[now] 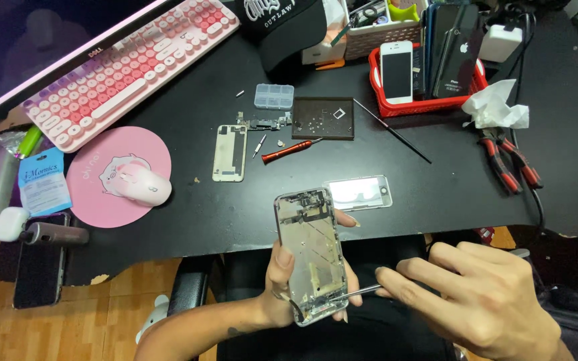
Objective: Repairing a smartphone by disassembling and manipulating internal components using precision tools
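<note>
a person's left hand (287,281) grips an opened phone frame (310,254) upright over the lap, near the desk's (188,220) front edge. the right hand (483,301) pinches a thin metal tool (352,292), its tip at the frame's lower edge. just beyond lies a glass panel (358,192). farther on rest a back plate (229,152), a red screwdriver (290,152) and a dark mat (322,118). at far left sit a pink mouse (143,185) and keyboard (128,63); at far right, a red basket (423,105) of phones and red pliers (510,160).
</note>
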